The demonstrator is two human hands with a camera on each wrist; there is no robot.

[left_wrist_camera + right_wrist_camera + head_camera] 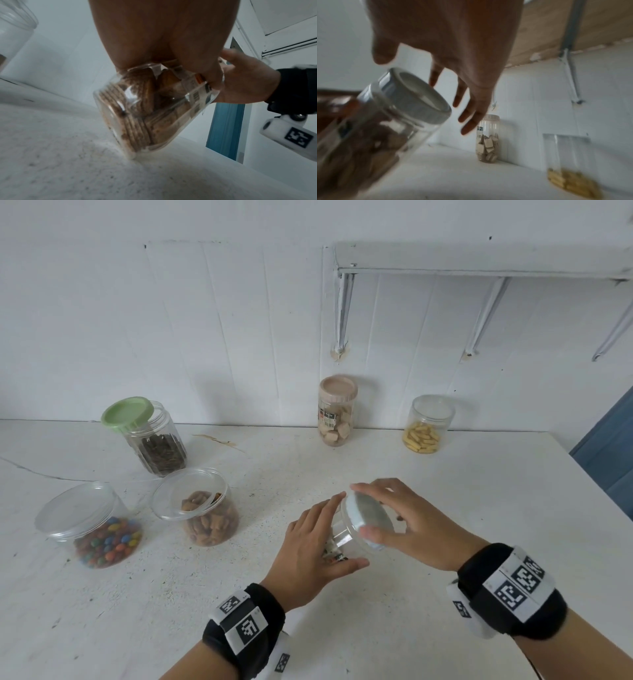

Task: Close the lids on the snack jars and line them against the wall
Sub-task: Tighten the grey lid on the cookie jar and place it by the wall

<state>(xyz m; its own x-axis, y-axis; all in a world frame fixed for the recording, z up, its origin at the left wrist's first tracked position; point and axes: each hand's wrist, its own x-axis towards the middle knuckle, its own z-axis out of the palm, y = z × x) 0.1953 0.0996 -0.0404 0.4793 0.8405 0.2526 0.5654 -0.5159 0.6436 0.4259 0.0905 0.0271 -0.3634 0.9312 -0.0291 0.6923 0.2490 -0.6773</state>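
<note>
My left hand (315,542) grips a clear biscuit jar (346,537) and tilts it on the white table, its base edge touching the surface (145,111). A pale grey-blue lid (371,517) sits on the jar's mouth (419,94). My right hand (411,518) is spread over the lid, the thumb near its front rim and the fingers (471,108) straight and just off it. At the left stand a dark-snack jar (157,446) with a green lid (127,412) askew, a candy jar (102,539) and a brown-snack jar (209,518), both with loose clear lids.
Against the wall stand a beige-lidded jar (337,416) and a jar of yellow snacks (428,426), both lidded. A white shelf on brackets (479,258) hangs above them. The table's right edge (599,491) runs beside a blue panel (609,446).
</note>
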